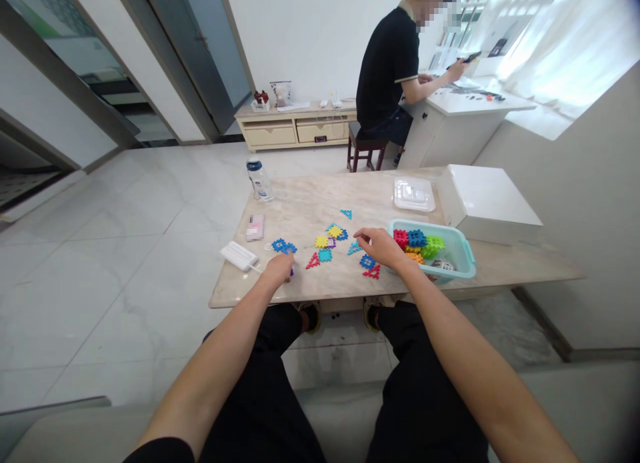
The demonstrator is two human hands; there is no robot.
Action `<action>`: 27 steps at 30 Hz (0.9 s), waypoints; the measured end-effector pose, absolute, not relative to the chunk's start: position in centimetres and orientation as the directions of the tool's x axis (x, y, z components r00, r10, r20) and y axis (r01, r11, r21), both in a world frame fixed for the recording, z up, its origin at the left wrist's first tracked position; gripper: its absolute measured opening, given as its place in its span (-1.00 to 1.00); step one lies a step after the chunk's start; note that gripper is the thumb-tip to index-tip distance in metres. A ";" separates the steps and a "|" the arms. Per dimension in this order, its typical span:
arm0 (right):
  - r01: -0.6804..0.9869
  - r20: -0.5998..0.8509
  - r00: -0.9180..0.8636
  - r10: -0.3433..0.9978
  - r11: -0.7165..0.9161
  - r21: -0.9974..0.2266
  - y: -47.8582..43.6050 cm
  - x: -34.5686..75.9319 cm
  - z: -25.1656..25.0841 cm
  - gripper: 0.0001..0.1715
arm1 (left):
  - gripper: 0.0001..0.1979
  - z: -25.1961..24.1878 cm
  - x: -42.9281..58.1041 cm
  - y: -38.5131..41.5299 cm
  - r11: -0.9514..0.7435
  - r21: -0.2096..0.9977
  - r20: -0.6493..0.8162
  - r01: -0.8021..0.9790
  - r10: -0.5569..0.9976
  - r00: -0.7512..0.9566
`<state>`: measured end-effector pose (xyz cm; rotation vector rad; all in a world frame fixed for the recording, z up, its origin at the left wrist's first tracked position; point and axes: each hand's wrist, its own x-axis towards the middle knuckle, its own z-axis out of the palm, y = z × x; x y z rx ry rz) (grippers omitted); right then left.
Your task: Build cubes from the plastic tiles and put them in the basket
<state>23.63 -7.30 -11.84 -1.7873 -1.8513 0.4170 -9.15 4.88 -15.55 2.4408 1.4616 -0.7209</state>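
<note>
My left hand (280, 268) is at the left front of the table, fingers closed around a small purple piece (291, 272) that is mostly hidden. Just beyond it lie blue interlocking plastic pieces (279, 245). My right hand (381, 245) hovers left of the tub, fingers curved and apart, with nothing visible in them. Beneath its fingertips is a light blue triangle (354, 247); nearer me lie a blue square (367, 261) and a red triangle (372, 273). Between my hands are yellow pieces (321, 241), a teal square (325, 255) and another red triangle (313, 261).
A light blue tub (463, 249) holds several joined blocks (417, 239). Behind it are a clear plastic lid (414, 194) and a white box (490, 199). A bottle (260, 183), pink card (255, 227) and white power strip (239, 255) stand left. A person (387, 63) sits beyond.
</note>
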 end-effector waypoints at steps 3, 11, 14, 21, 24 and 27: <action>0.821 0.152 0.017 0.988 0.073 -0.567 -7.3 23.4 -11.8 -0.70 | -0.27 -15.2 -9.1 4.6 -0.483 -0.073 -0.499 0.873 0.775 0.387; 0.855 0.074 0.004 0.997 0.035 -0.518 -7.2 22.3 -11.7 -0.69 | -0.32 -14.6 -7.9 4.3 -0.475 -0.078 -0.487 0.877 0.785 0.382; 0.866 0.002 0.011 1.000 -0.008 -0.499 -7.2 21.7 -12.0 -0.69 | -0.36 -14.1 -7.5 4.3 -0.482 -0.058 -0.483 0.874 0.780 0.398; 0.849 -0.141 0.094 0.986 -0.153 -0.506 -6.2 20.3 -14.1 -0.77 | -0.44 -12.0 -6.3 3.5 -0.511 -0.003 -0.417 0.859 0.782 0.464; 0.798 -0.196 0.094 0.976 -0.191 -0.572 -5.4 18.5 -15.0 -0.80 | -0.48 -11.0 -5.7 2.8 -0.524 0.017 -0.395 0.852 0.779 0.487; 0.731 -0.269 0.065 0.961 -0.229 -0.643 -4.9 16.0 -15.7 -0.69 | -0.48 -10.2 -5.2 2.2 -0.539 0.027 -0.386 0.842 0.771 0.506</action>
